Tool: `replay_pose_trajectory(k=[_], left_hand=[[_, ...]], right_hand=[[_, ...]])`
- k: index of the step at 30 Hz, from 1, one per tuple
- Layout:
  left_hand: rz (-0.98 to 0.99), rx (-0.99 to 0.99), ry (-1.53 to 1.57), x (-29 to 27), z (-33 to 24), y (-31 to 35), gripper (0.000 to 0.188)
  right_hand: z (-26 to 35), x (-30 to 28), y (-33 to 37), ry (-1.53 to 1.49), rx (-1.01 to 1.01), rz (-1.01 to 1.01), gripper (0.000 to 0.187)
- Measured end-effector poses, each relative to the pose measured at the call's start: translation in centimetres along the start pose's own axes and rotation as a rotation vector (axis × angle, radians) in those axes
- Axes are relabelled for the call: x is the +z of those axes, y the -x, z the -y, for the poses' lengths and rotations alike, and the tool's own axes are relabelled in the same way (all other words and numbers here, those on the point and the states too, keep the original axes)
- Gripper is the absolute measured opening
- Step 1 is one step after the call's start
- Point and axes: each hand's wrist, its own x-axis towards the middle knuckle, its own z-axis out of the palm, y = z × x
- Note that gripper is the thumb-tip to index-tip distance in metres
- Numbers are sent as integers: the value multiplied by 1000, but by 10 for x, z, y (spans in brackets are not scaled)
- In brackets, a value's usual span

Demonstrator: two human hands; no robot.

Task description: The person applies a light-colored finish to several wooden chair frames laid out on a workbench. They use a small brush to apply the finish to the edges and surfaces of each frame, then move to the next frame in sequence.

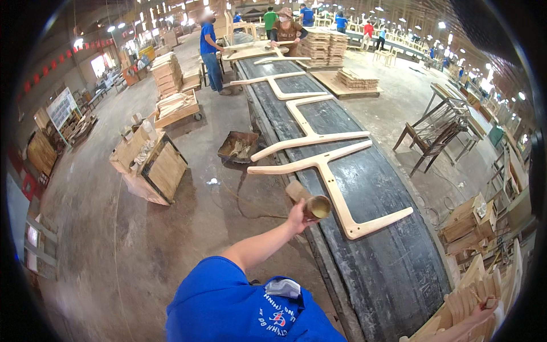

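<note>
wooden frame part (330,188) lies on the dark conveyor belt (387,262), just ahead of the left hand (297,215), which grips a cylindrical tool (310,202) over its near edge. right hand (484,319) low right on stacked wood pieces (473,302), grip unclear. looks like working the frame; next needs steady contact.

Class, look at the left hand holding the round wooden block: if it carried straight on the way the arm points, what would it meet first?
Probably the nearest pale wooden frame piece on the dark conveyor belt; the left hand and its wooden block already sit beside it, though depth is unclear.
</note>
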Motion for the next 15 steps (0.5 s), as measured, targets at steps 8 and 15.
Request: replay_pose_trajectory(k=[8, 15], left_hand=[[124, -88, -63, -10, -37, 28, 44], [21, -14, -123, -94, -111, 59, 59]], right_hand=[[-28, -124, 88, 75, 210, 381, 32], [-19, -154, 232, 208, 378, 433, 30]])
